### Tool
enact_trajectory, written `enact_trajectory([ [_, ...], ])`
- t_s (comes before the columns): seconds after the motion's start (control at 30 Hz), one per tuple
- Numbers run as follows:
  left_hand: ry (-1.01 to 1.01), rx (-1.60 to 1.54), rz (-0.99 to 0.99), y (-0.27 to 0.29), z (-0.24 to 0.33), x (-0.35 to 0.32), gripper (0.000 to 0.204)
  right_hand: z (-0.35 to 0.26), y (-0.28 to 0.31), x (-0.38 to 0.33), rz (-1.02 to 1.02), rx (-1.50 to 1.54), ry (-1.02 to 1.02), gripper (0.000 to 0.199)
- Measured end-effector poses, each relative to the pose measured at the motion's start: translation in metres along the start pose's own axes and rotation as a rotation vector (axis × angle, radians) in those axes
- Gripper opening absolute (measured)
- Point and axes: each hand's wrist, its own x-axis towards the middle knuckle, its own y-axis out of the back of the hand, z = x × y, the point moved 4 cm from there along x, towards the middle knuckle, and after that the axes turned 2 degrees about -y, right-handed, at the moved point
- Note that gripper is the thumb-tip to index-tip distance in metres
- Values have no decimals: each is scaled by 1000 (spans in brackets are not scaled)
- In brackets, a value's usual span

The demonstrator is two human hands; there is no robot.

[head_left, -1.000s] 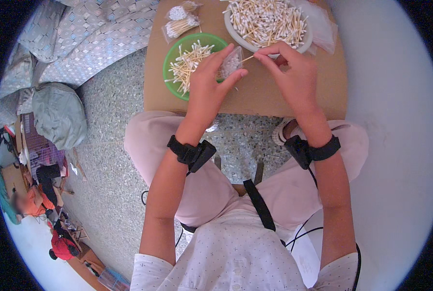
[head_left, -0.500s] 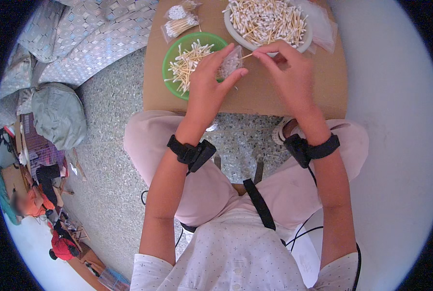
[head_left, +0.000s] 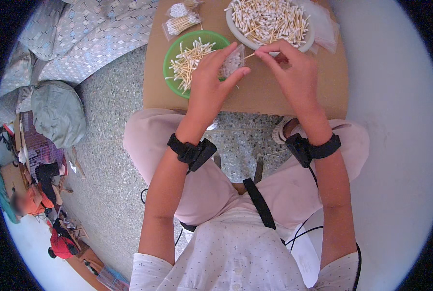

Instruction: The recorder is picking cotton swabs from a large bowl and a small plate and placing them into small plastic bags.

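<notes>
My left hand point(head_left: 208, 80) is closed around a small clear plastic bag point(head_left: 233, 61) with cotton swabs in it, their white tips showing through the film. A single cotton swab point(head_left: 250, 56) is pinched between the thumb and finger of my right hand point(head_left: 294, 72), its far end at the bag's edge. Partly behind my left hand stands a green bowl point(head_left: 223, 42) of loose cotton swabs. Beyond my right hand is a whitish bowl point(head_left: 310, 42) heaped with more swabs.
The bowls stand on a brown cardboard-topped table point(head_left: 274, 103). Filled swab packets point(head_left: 182, 24) lie at the far left, and flat clear bags point(head_left: 325, 26) at the far right. A white wall or panel point(head_left: 396, 145) runs along the right. People point(head_left: 34, 201) sit at the far left.
Both hands have shifted very slightly to the right. The swab stays pinched at the bag's edge.
</notes>
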Motion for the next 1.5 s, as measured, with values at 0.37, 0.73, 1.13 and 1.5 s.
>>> enact_trajectory([
  [0.37, 28, 0, -15, 1, 0, 1, 52, -2, 5, 2, 34, -8, -8, 15],
  [0.73, 37, 13, -26, 1, -2, 1, 52, -8, 4, 2, 7, -41, 55, 16],
  [1.13, 3, 7, -1, 1, -2, 1, 53, -5, 0, 1, 9, -55, 56, 16],
  [1.5, 35, 47, 4, -1, -7, 1, 60, -4, -7, -1, 13, 13, 63, 15],
])
